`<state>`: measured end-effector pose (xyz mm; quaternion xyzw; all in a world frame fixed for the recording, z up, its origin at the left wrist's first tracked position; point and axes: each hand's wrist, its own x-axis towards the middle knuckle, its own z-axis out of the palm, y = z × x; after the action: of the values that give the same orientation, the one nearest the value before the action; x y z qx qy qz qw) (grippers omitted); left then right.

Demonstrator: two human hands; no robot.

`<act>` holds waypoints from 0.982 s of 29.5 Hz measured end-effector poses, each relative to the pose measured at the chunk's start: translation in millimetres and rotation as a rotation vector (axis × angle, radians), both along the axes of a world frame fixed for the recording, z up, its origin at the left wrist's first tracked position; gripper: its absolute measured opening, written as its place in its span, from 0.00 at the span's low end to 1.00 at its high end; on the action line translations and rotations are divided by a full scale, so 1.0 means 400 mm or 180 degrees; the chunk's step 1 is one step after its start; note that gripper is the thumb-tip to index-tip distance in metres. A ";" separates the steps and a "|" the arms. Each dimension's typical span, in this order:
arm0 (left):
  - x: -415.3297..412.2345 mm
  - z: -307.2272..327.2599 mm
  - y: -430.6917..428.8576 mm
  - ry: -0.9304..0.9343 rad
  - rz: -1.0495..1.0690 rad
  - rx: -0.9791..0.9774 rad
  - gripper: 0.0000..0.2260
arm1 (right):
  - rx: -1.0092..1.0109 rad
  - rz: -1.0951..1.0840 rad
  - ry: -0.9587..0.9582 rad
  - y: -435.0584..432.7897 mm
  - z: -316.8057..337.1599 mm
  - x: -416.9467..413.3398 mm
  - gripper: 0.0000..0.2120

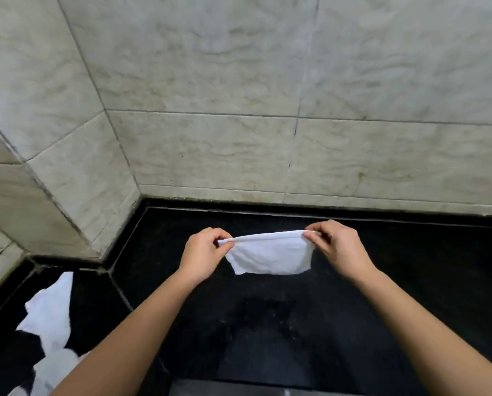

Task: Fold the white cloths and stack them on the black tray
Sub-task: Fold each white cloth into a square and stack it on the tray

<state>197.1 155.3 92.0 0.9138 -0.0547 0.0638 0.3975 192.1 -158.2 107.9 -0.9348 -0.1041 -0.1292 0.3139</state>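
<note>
A small white cloth (270,254) hangs in the air above the black counter, stretched taut along its top edge. My left hand (204,252) pinches the cloth's left top corner. My right hand (339,247) pinches the right top corner. The cloth's lower part droops freely between the two hands. A loose pile of white cloths (50,318) lies crumpled on the counter at the lower left, partly hidden by my left forearm. The black tray cannot be made out against the dark surface.
The black counter (410,281) runs from the lower left to the right edge. Marbled grey tile walls (239,110) rise behind it and form a corner at the left. A grey strip (239,390) shows at the bottom edge.
</note>
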 end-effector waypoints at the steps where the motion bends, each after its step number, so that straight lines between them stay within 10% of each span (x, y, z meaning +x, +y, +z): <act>1: 0.011 -0.005 -0.034 0.0127 0.0000 -0.0031 0.04 | 0.0002 -0.0058 0.0045 -0.028 -0.009 0.002 0.05; 6: 0.062 -0.022 -0.167 0.0290 0.0256 -0.0226 0.06 | -0.0077 -0.0124 -0.0136 -0.142 -0.033 0.032 0.07; 15: 0.034 -0.031 -0.213 -0.1164 0.0335 0.0074 0.08 | 0.0120 -0.0051 -0.0934 -0.161 -0.081 0.025 0.07; 25: -0.193 -0.462 -0.131 0.0685 -0.0968 0.2156 0.07 | -0.1211 0.0574 0.1755 -0.131 -0.452 -0.210 0.11; 29: -0.256 -0.495 -0.112 0.1096 -0.1192 0.2113 0.09 | -0.1287 0.0801 0.2240 -0.114 -0.488 -0.273 0.11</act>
<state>94.9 110.6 -105.9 0.9639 -0.1703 -0.1844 0.0894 82.7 -203.7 -87.4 -0.9447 -0.1272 0.2601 0.1540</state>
